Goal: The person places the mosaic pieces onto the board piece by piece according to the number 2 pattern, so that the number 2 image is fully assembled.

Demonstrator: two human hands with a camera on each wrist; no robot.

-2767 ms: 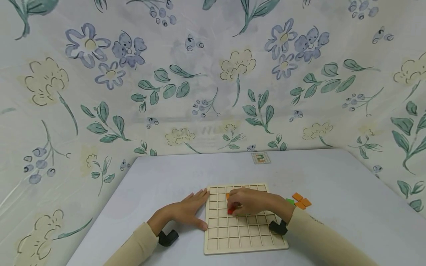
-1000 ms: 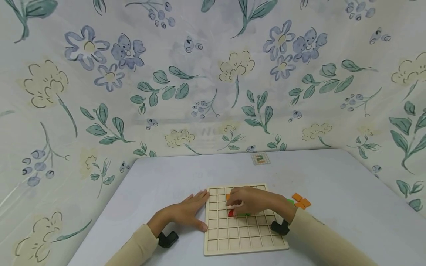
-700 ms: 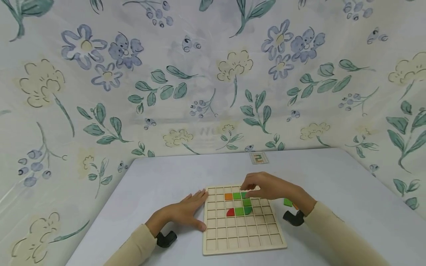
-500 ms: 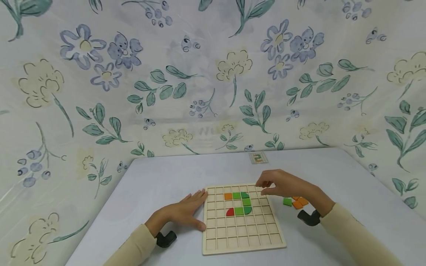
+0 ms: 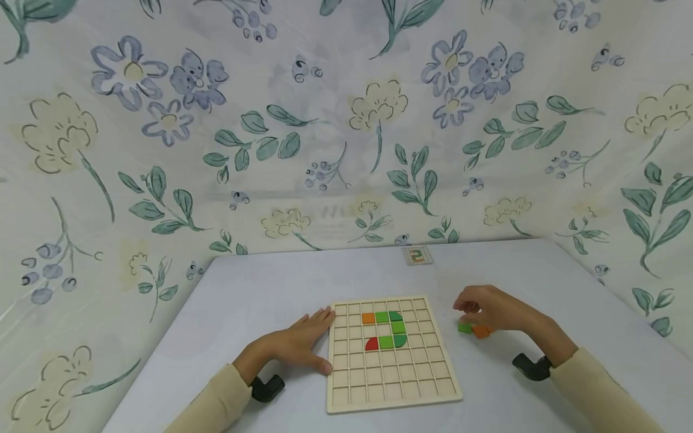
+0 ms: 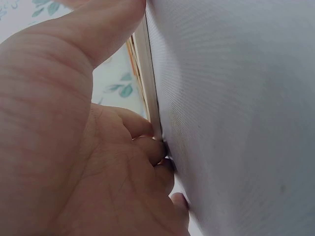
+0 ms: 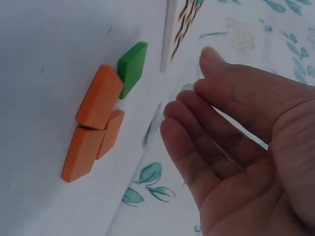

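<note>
A wooden grid board (image 5: 379, 385) lies on the white table. Set in its cells are an orange square tile (image 5: 368, 318), several green tiles (image 5: 382, 317) and a red rounded tile (image 5: 372, 344), forming a hooked shape. My left hand (image 5: 298, 344) rests flat at the board's left edge, fingertips and thumb touching the rim. Off the board's right side, my right hand (image 5: 495, 307) hovers over loose tiles, its fingers loosely bent with nothing between them. In the right wrist view a green tile (image 7: 132, 71) and three orange tiles (image 7: 100, 96) lie just apart from the fingers.
A small card with a coloured grid pattern (image 5: 417, 255) lies near the table's far edge. Behind the table hangs a flowered cloth (image 5: 325, 120). Each wrist bears a black device, such as the left one (image 5: 267, 388).
My right hand has let go of the red tile in its cell, lifted off the board and moved right, over the loose tiles. The left hand has stayed at the board's edge.
</note>
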